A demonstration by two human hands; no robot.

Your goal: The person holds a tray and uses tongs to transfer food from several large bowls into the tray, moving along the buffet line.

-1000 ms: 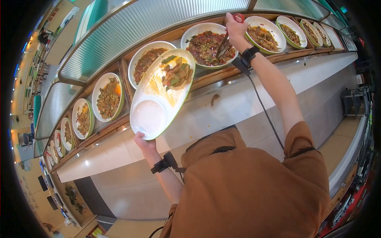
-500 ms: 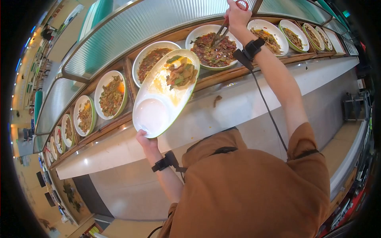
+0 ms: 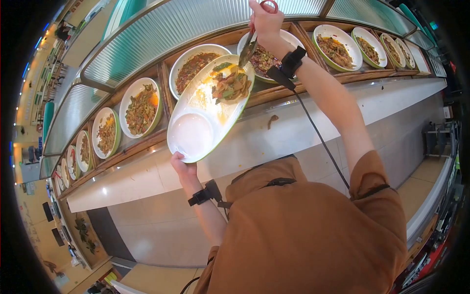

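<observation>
My left hand (image 3: 184, 168) grips the lower end of a white oval divided plate (image 3: 178, 115) with a green outer edge. The plate is tilted and held over the counter's front edge. Its round compartment is bare, while the larger part holds a heap of stir-fried food (image 3: 231, 84) and orange oil. In my right hand (image 3: 268, 25) are metal tongs (image 3: 247, 50) with a red handle. Their tips point down at the plate's upper rim, just above the heap. Behind them, partly covered by my right hand and wrist, stands a bowl (image 3: 296, 40) of reddish food.
Several white-and-green bowls of cooked food line the wooden-framed counter, including one at the left (image 3: 157, 112) and one at the right (image 3: 357, 49). A ribbed glass guard (image 3: 161, 44) rises behind them. A brown food scrap (image 3: 272, 120) lies on the white ledge (image 3: 303, 125).
My right hand has drawn the tongs left, out of the reddish food and over to the plate's upper end. The plate has shifted slightly right and up, and its heap looks larger.
</observation>
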